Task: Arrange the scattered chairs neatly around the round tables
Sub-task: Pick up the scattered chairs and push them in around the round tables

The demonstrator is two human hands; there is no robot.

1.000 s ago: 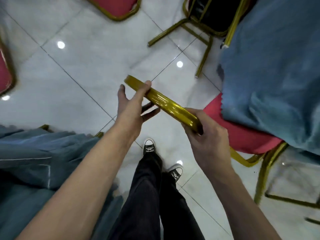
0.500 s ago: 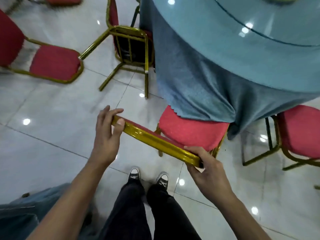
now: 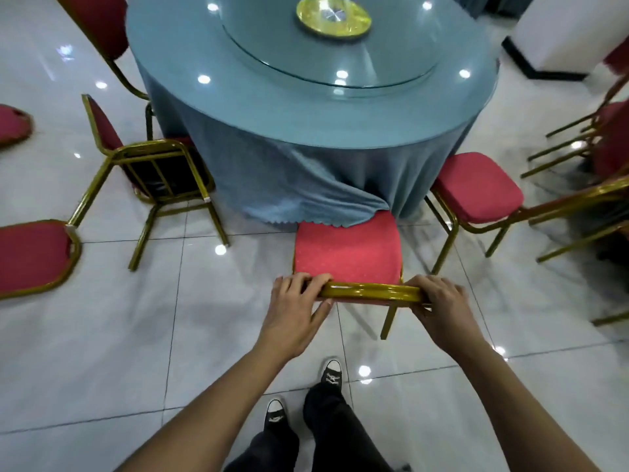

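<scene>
A red-cushioned chair [image 3: 347, 253] with a gold frame stands right in front of me, its seat tucked under the blue cloth of the round table [image 3: 306, 107]. My left hand [image 3: 296, 308] grips the left end of its gold top rail [image 3: 371, 290]. At the rail's right end my right hand [image 3: 439, 306] grips it too. A second red chair [image 3: 476, 189] stands at the table's right side. Another chair [image 3: 149, 161] lies tipped against the table's left side, legs pointing toward me.
More red chairs are scattered on the shiny tiled floor: one [image 3: 34, 257] at the left edge, one [image 3: 98, 32] behind the tipped chair, several overturned [image 3: 599, 155] at the right. A glass turntable [image 3: 340, 59] with a gold centre lies on the table. A white pillar [image 3: 561, 32] rises at the back right.
The view has swung upward to take in the whole table. The chair's rail has turned from slanted to level, squarely facing the table, with both hands still on it.
</scene>
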